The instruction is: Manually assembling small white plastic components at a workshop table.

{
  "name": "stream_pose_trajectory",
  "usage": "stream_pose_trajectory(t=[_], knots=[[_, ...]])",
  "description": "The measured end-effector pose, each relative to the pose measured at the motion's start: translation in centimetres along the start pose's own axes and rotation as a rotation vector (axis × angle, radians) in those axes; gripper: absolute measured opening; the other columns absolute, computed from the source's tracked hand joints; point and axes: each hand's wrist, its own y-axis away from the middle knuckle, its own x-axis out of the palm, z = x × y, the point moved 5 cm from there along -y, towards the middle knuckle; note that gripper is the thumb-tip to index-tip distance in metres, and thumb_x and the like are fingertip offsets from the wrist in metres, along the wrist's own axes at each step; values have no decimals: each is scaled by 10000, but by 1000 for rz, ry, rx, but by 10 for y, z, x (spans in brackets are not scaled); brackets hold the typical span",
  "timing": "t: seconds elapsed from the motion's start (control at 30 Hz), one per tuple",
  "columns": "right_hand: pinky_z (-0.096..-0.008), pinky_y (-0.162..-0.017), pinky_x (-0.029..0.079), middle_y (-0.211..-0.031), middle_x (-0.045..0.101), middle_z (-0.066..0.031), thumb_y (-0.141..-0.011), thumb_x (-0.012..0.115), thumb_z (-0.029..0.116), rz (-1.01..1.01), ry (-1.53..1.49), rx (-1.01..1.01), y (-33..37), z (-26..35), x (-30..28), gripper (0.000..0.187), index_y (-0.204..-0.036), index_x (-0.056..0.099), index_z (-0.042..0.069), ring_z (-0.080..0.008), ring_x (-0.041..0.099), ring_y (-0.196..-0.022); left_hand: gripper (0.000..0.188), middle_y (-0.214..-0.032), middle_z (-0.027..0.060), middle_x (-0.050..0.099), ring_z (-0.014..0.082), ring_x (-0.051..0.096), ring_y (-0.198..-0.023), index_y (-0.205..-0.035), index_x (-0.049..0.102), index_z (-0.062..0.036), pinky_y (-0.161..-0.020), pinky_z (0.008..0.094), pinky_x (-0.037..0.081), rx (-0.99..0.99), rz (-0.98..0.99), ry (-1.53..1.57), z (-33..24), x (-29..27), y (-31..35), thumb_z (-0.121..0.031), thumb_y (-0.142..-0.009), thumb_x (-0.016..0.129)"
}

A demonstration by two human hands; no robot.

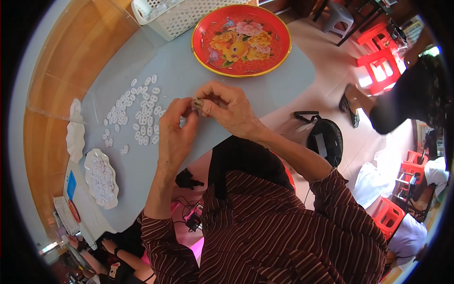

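My left hand (177,132) and my right hand (228,108) meet above the near edge of the grey-blue table (189,78). Both are closed, with thumbs and fingertips pinched together around something small; the fingers hide most of it, so I cannot make out what it is. To the left of my left hand, many small white oval pieces (144,118) with dark marks lie loose on the table. Farther left, a white scalloped dish (113,201) is heaped with similar small pale pieces.
A red round tray (279,52) with a gold rim and flower print lies beyond my hands. Behind it stands a white perforated basket (172,28). A clear panel (61,94) edges the far left. Another person (127,265) sits lower left; someone stands at right near red stools (378,68).
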Motion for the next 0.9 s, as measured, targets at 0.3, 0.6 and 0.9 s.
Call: stream_pose_trajectory(t=[0.3, 0.6, 0.9], knots=[[-199, -603, 444, -809, 605, -8, -884, 591, 61, 55, -62, 93, -1, -4, -4, 101, -949, 617, -12, -48, 506, -657, 138, -836, -5, 588, 49, 493, -747, -993, 597, 10, -680, 212, 418, -150, -58, 428, 9, -5, 5, -66, -884, 560], [-205, -609, 448, -801, 591, 7, -881, 576, 14, 41, 70, 43, 0, 0, 0, 110, -988, 589, -4, -38, 498, -671, 132, -837, 9, 596, 62, 512, -758, -993, 577, -10, -694, 223, 435, -74, -65, 529, 11, -16, -3, -104, -900, 583], [-213, -647, 463, -818, 596, -9, -854, 589, 2, 38, 63, 46, 1, -5, -3, 173, -1026, 577, -1, -48, 527, -714, 104, -846, -2, 574, 66, 519, -776, -982, 580, -9, -717, 213, 435, -29, -56, 441, 7, -20, -7, -80, -908, 563]])
